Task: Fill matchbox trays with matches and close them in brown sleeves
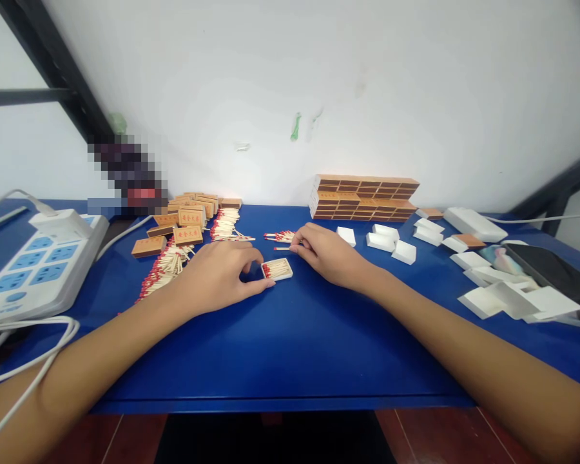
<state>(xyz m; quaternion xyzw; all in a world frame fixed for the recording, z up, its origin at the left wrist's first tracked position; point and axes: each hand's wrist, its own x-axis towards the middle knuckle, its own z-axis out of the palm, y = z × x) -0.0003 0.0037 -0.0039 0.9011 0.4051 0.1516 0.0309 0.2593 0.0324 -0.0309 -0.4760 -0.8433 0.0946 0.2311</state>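
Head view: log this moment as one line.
left hand: at white rectangular tray of red-tipped wooden matches | right hand: pinching single red-tipped match | beyond: brown cardboard matchbox stack by white wall

Lettering “安全火柴”, on matchboxes [190, 218]

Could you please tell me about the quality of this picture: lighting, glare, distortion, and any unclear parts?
Head view: light is soft and fairly even; the glossy blue table shows a faint sheen; the forearms look stretched toward the lower corners, as from a wide lens; a pixelated patch at left hides what is there; fine details of the matches look soft.
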